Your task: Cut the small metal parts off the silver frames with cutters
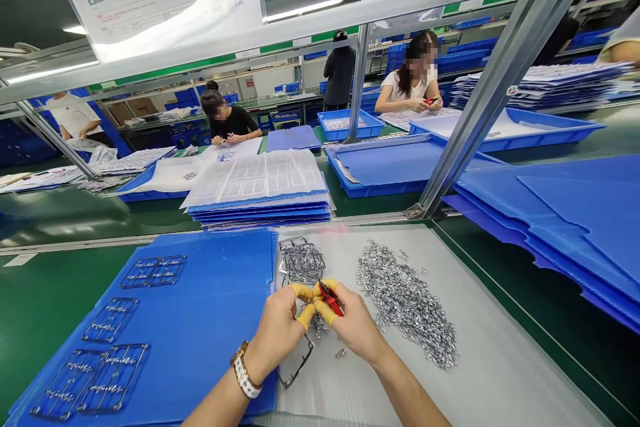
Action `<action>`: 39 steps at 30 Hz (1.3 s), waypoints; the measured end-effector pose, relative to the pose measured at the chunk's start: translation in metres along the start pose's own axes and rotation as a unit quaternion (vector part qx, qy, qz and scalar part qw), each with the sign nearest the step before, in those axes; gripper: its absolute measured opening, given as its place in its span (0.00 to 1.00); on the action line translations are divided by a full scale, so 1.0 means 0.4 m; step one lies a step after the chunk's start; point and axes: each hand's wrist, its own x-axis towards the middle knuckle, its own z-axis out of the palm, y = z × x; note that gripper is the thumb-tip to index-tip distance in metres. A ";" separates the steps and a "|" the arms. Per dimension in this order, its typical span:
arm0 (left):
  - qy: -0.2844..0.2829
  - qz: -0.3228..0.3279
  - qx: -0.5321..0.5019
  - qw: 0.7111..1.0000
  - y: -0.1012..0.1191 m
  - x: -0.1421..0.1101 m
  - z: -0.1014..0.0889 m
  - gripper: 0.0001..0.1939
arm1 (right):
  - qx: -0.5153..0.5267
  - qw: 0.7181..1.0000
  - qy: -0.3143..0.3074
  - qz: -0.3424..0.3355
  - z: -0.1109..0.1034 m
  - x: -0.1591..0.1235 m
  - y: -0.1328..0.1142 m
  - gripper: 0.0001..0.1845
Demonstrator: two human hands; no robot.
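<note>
My left hand [283, 323], with yellow finger covers on its fingertips, is closed on a thin dark metal frame [299, 370] whose lower end hangs below the fingers. My right hand [357, 327], its fingertips also covered in yellow, grips small red-handled pliers [332, 300]. Both sets of fingertips nearly meet, and the exact point of contact is hidden. Behind them lies a pile of dark rectangular wire frames [303, 260]. Beneath my hands sit small silvery metal pieces [316, 328]. A larger heap of such pieces [407, 303] spreads to the right.
Several finished-looking wire frames [113, 377] lie on a blue plastic sheet [210, 333] at left. A stack of sheets [260, 180] stands beyond. A slanted metal post [480, 100] rises at right beside more blue sheets [565, 213]. Co-workers [227, 121] sit across the bench.
</note>
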 end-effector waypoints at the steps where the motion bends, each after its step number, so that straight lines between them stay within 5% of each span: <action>1: -0.029 -0.030 -0.020 0.999 0.003 0.006 -0.009 0.09 | -0.014 1.000 -0.003 -0.012 -0.002 0.000 0.003 0.11; 5: -0.082 -0.057 -0.051 0.994 0.015 0.026 -0.039 0.10 | -0.059 0.997 -0.008 -0.049 -0.003 0.004 0.013 0.11; 11: -0.059 -0.096 -0.114 0.987 -0.020 0.033 -0.020 0.08 | -0.147 0.989 0.024 -0.025 -0.033 0.002 0.012 0.13; 17: -0.046 -0.138 -0.273 0.951 -0.048 0.039 -0.001 0.07 | -0.294 0.955 -0.028 0.012 -0.082 -0.013 0.013 0.11; 39: -0.026 -0.121 -0.231 0.965 -0.028 0.036 0.011 0.09 | -0.276 0.960 -0.057 -0.003 -0.075 -0.028 0.004 0.14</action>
